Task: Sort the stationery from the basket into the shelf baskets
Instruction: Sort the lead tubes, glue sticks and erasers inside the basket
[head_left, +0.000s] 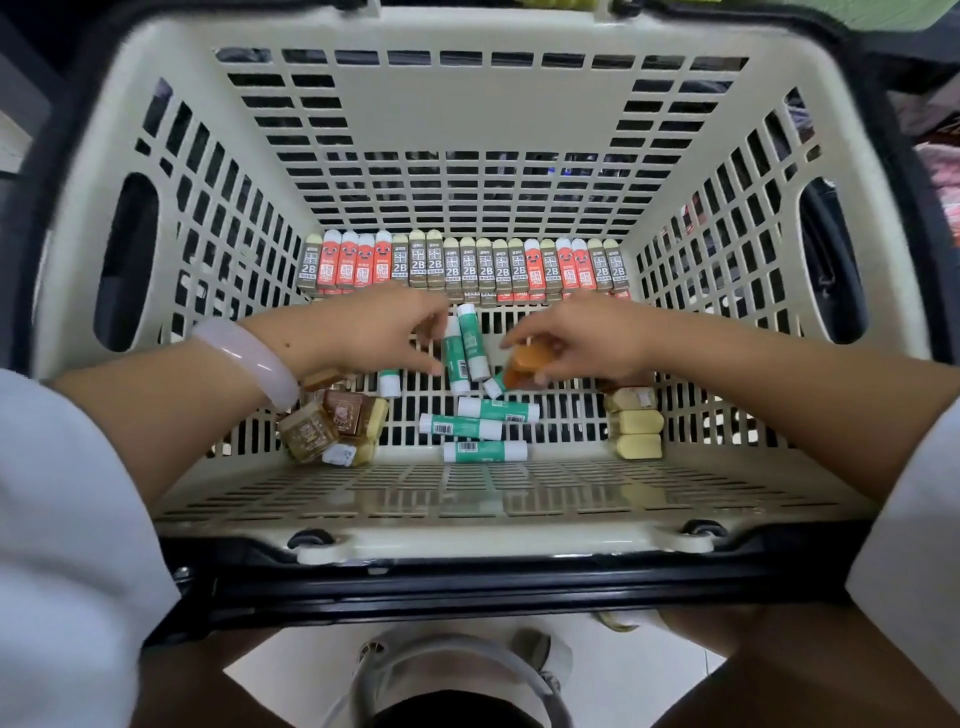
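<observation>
glue sticks (464, 353) pinched by left hand (358, 332); right hand (582, 338) grips orange erasers (524, 366).

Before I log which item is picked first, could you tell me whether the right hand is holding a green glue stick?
No, the right hand grips an orange-brown block, while the green glue sticks lie beside the left hand.

**Both hands inside the basket**

A cream slotted basket (156, 130) is seen from above. A row of grey and red eraser packs (467, 267) is lined up against its far wall. Two green-and-white glue sticks (464, 353) are pinched by the left hand (363, 332), on whose wrist a pale bangle (249, 364) is worn. Orange-brown blocks (524, 369) are gripped by the right hand (587, 338). More glue sticks (480, 418) are scattered on the floor, with brown packets (332, 423) to the left and pale yellow blocks (636, 431) to the right.
</observation>
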